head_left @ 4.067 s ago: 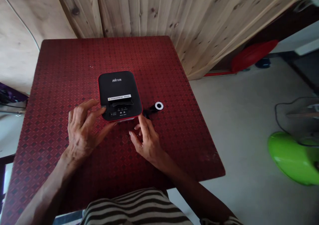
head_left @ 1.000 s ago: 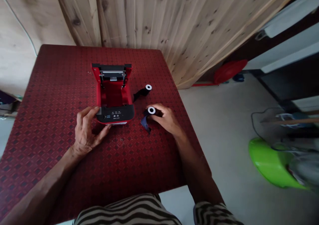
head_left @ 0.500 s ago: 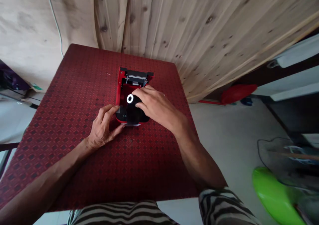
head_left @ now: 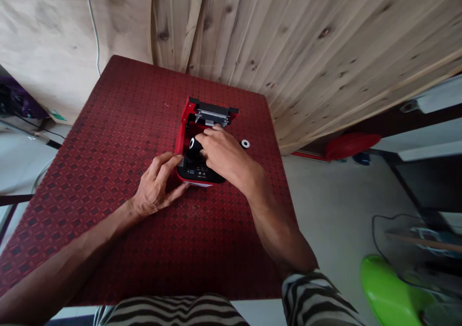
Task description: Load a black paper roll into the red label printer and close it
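Observation:
A small red-and-black label printer (head_left: 198, 174) stands on the table with its lid raised at the back. My left hand (head_left: 157, 181) pinches its front left corner, thumb low at the front edge and fingertips on top. Inside the red bay, my right hand (head_left: 225, 155) is closed on a black roll with a white core (head_left: 192, 144). The roll's left end shows; its right part is hidden under my fingers. A second black roll with a white end (head_left: 245, 144) lies on the table to the right of the printer, partly behind my right hand.
The table (head_left: 144, 114) has a red patterned top. A wooden plank wall (head_left: 288, 42) rises behind it. On the floor to the right are a green plastic object (head_left: 382, 287) and a dark cable (head_left: 374, 234). A red object (head_left: 352, 145) lies by the wall.
The printer's lid was closed at first, then raised. My right hand took a black roll from the table and carried it left into the printer's bay. My left hand stays at the corner.

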`<state>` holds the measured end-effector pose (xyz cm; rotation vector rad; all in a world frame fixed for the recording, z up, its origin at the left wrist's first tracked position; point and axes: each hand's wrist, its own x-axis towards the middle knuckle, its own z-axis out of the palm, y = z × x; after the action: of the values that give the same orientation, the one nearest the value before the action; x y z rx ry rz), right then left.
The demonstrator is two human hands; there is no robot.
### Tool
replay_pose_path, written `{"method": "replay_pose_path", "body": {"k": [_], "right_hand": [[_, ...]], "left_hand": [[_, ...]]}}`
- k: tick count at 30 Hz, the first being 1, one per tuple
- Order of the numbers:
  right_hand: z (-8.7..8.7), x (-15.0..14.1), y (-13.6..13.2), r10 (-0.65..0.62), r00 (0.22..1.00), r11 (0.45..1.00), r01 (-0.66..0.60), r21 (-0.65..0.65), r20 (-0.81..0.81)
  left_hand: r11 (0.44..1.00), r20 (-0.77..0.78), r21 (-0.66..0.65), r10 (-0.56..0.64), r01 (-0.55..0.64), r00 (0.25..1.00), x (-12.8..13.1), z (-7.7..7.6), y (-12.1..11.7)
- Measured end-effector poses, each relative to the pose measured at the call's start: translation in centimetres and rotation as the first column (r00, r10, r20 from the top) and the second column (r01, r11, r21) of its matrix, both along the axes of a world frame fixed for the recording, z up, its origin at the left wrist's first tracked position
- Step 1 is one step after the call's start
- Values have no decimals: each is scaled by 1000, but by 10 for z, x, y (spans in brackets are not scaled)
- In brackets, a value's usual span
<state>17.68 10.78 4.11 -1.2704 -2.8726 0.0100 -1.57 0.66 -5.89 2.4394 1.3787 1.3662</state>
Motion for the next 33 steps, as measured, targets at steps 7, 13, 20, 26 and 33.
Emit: {"method": "replay_pose_path", "body": {"k": [7,13,20,26,33], "right_hand": [[-4,-6,10,12,998,995,-5,-104,62],[-3,-9,21,-14,997,978,29,-207,74],[16,22,-11,65,972,954,-127,-273,-226],[11,42,-42,26,909,977,-110,-180,-416],[-11,43,-59,53,862,993,8,119,-505]], "left_hand": [[1000,-6,-22,2,-2,1000,0,2,-1],[1000,-13,-8,-1,1,1000,0,2,0],[1000,-32,-18,10,-11,999,-2,1,-1],[999,-40,-26,24,-25,999,-3,5,0],[998,-107,-56,-35,29,994,-14,23,-1]]}}
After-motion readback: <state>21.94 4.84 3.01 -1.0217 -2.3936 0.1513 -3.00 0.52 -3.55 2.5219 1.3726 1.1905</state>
